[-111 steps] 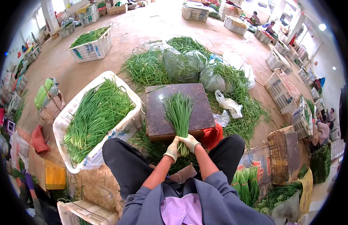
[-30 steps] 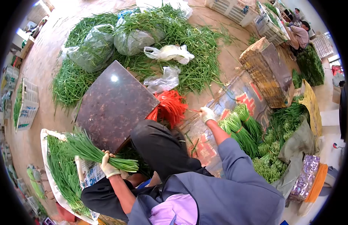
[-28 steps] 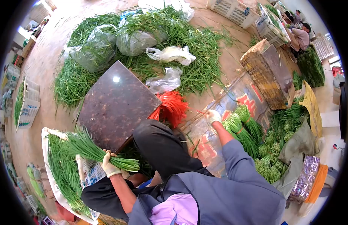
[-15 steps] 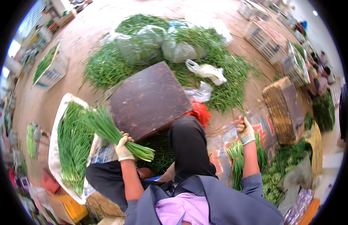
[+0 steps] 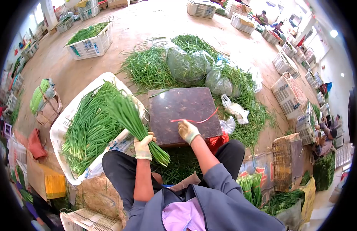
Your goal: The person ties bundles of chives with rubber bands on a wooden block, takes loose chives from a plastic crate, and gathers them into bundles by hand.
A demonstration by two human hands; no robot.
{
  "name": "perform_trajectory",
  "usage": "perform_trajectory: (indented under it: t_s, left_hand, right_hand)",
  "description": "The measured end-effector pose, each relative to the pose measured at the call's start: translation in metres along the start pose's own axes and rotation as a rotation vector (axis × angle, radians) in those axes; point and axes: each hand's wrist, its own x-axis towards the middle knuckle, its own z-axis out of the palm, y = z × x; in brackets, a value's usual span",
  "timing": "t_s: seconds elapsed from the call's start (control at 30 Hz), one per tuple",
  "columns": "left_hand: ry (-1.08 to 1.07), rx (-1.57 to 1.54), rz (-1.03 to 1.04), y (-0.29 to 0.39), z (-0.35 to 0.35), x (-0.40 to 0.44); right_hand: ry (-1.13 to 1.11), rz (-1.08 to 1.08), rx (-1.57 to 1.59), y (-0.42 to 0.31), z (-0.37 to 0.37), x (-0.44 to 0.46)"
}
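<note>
My left hand (image 5: 143,146), in a pale glove, is wrapped round the lower part of a bunch of long green chives (image 5: 129,117). The leaf tips slant up and left over a white crate (image 5: 58,133) filled with more of these greens. My right hand (image 5: 188,131), also gloved, is closed at the front of a dark square board (image 5: 182,102). A thin red strip (image 5: 205,120) lies across the board and meets its fingertips. More red strips (image 5: 219,141) hang beside the board's front right corner, close to my knee.
Loose greens (image 5: 147,69) and filled plastic bags (image 5: 188,67) lie behind the board. Tied bunches (image 5: 251,188) stand at right, near a worn box (image 5: 287,161). Another crate (image 5: 91,46) is at the back left. People (image 5: 326,142) sit far right.
My right hand has come from the far right to the board, now with a red strip at its fingers. The left hand still grips the chives. The view has shifted.
</note>
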Motion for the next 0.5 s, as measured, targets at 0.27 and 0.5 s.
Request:
perform_trajectory:
  t_s: [0.27,0.5]
  left_hand:
    - [-0.115,0.044,-0.153,0.010,0.010,0.010]
    - [-0.352,-0.120,-0.201,-0.025,0.080,0.011]
  right_hand:
    - [-0.040,-0.194,-1.177,0.037,0.032,-0.099]
    - [-0.244,-0.853,-1.499,0.078,0.003,-0.104]
